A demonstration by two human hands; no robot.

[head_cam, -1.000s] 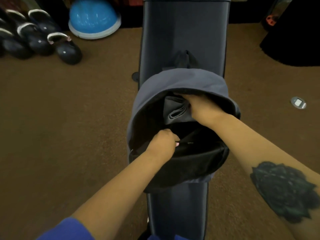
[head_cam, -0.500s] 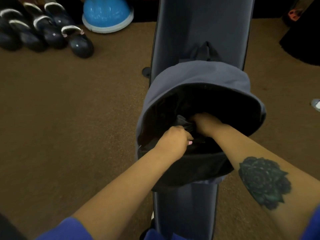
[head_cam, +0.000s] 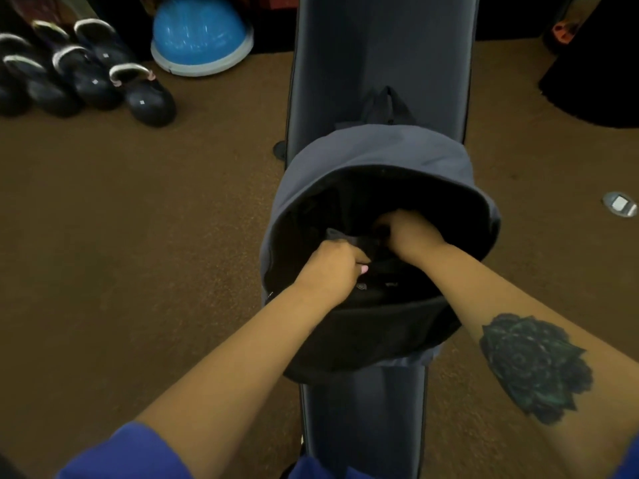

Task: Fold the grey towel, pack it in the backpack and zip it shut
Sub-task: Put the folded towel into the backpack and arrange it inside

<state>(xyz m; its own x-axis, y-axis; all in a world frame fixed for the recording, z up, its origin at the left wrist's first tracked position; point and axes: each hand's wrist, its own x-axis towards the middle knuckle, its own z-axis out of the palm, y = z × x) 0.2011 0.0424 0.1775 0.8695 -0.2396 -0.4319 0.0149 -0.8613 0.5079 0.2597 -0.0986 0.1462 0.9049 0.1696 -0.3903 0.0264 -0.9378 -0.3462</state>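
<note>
The grey backpack point(head_cam: 377, 157) lies on a dark padded bench point(head_cam: 380, 57) with its mouth wide open towards me. My left hand point(head_cam: 332, 267) grips the black inner lining at the near rim of the opening. My right hand point(head_cam: 408, 233) is deep inside the bag with its fingers curled down over the grey towel. Only a small grey fold of the towel point(head_cam: 333, 234) shows between my hands; the rest is lost in the dark interior. The bag's carry handle point(head_cam: 385, 105) points away from me.
Several black kettlebells point(head_cam: 145, 98) and a blue half-ball trainer point(head_cam: 200, 36) stand on the brown carpet at the far left. A small metal floor plate point(head_cam: 620, 203) sits at the right. A black shape point(head_cam: 594, 74) fills the far right corner.
My right hand has pushed the towel from the top of the opening down into the bag, where it is now nearly out of sight. My left hand keeps its grip on the lining.
</note>
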